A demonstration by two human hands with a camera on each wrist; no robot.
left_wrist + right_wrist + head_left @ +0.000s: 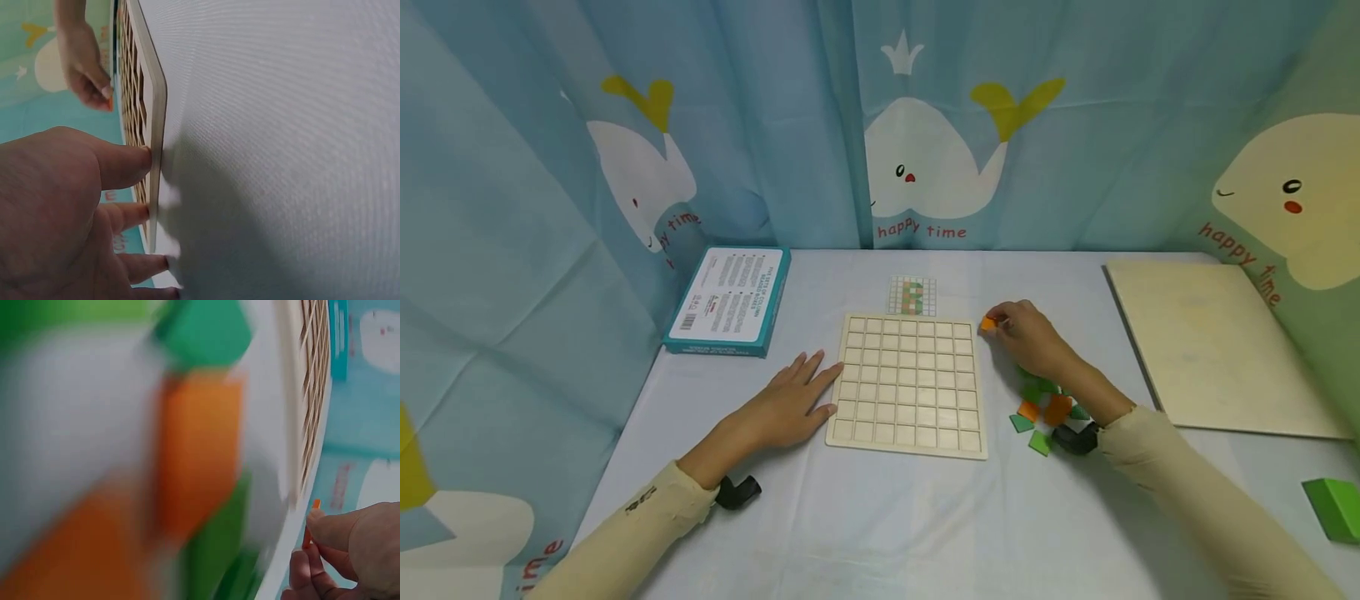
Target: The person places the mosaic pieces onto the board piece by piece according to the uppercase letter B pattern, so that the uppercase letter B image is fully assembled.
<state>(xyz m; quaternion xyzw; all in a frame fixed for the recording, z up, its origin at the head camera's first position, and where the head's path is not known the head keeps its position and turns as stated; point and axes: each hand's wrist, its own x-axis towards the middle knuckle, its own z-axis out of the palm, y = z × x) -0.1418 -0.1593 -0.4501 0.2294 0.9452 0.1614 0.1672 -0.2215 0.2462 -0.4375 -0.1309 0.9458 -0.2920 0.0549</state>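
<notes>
A pale wooden grid board [907, 386] with bare square cells lies mid-table. My left hand [793, 400] rests at its left edge, fingers spread and thumb touching the rim, as the left wrist view shows. Beyond the board's upper right corner, my right hand [1028, 335] pinches a small orange tile [988, 323] between thumb and fingers. In the right wrist view the orange tile [307, 537] stands on edge in that pinch. Below the right hand lies a loose pile of green and orange tiles [1058, 409], partly hidden by the wrist.
A small pattern card [912, 296] with a coloured grid lies behind the board. At the back left sits a teal box [727, 302]. A large pale panel [1221, 346] lies at the right, and a green block [1333, 508] stands near the right edge.
</notes>
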